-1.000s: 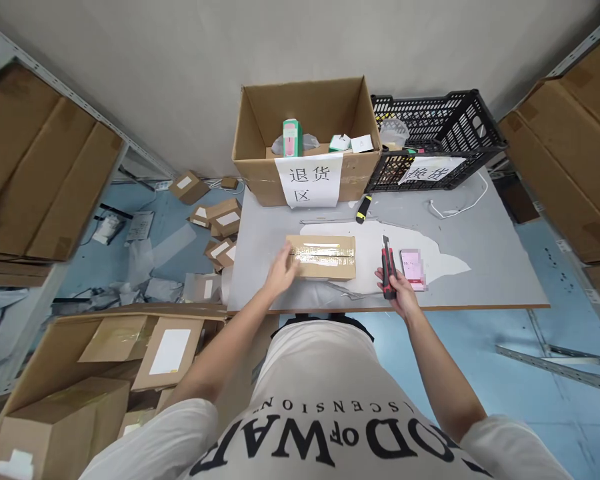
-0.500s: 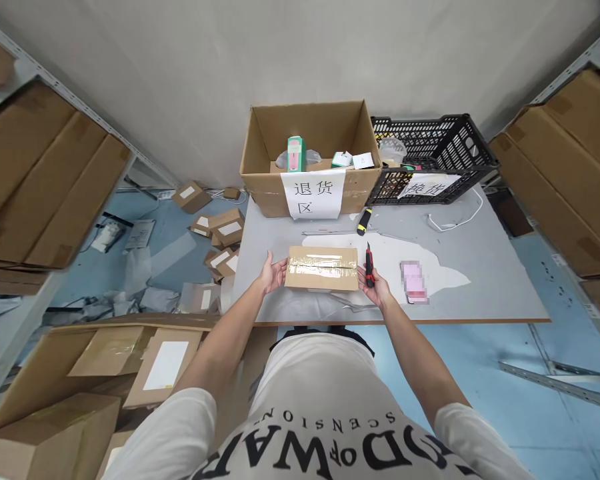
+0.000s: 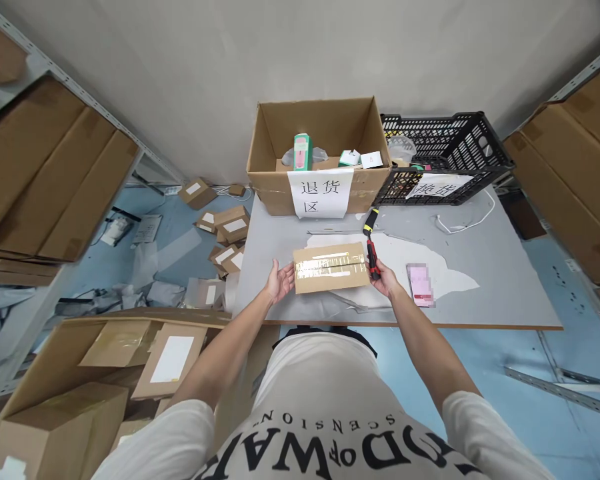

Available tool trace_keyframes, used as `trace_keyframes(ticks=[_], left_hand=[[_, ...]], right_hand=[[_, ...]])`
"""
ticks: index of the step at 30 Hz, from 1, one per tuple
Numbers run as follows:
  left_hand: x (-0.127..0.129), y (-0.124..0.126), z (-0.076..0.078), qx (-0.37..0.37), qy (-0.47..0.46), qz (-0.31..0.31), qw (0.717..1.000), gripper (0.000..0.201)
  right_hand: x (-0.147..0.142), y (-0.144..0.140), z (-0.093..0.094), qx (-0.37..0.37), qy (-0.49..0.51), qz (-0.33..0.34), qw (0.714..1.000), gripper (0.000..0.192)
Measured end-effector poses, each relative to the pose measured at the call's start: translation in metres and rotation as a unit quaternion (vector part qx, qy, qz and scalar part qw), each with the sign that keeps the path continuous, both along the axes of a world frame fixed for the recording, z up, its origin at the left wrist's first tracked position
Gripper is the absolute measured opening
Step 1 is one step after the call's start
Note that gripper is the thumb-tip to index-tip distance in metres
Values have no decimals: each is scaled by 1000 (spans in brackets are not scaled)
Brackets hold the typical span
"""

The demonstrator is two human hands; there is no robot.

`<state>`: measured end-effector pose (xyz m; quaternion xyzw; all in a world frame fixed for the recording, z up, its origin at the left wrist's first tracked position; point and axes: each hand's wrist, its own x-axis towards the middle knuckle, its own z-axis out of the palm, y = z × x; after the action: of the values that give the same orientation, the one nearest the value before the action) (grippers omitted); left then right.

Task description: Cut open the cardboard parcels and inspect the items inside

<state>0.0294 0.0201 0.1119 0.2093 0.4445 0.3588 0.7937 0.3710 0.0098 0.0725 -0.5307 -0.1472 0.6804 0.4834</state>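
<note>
A taped cardboard box [image 3: 330, 268] lies between my hands at the front of the grey table, its clear tape shiny along the top seam. My left hand [image 3: 280, 281] is open at the box's left end, fingers spread, the fingertips at or very near the cardboard. At the right end, my right hand [image 3: 384, 280] is closed around a red and black utility knife [image 3: 372, 257], which points away from me. Some of its fingers are hidden by the knife and box. White paper [image 3: 395, 257] lies under the box.
Behind stand a labelled carton [image 3: 270, 190] with small packages and a black plastic crate [image 3: 473, 157]. A yellow-black tool [image 3: 371, 221], a white cable [image 3: 467, 230] and a pink phone-like item [image 3: 420, 283] lie on the table [image 3: 520, 300]. A large carton [image 3: 55, 337] of boxes is at left.
The box has turned slightly, its right end now farther from me. My left hand's fingers have spread wider. The knife in my right hand has tilted, and the view has shifted a little.
</note>
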Motion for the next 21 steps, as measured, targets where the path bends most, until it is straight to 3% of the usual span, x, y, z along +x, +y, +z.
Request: trace_keyframes(ticks=[6, 11, 17, 21], left_hand=[[16, -49, -2, -18, -70, 90, 993, 79], [35, -89, -2, -71, -131, 160, 976, 78], [50, -108, 3, -126, -159, 197, 959, 78], [47, -104, 5, -139, -168, 200, 955, 82]], right_hand=[[6, 65, 26, -26, -12, 56, 998, 20], [-16, 118, 42, -56, -50, 150, 986, 19], [-49, 154, 34, -86, -88, 234, 964, 21], [-60, 162, 20, -115, -104, 235, 960, 25]])
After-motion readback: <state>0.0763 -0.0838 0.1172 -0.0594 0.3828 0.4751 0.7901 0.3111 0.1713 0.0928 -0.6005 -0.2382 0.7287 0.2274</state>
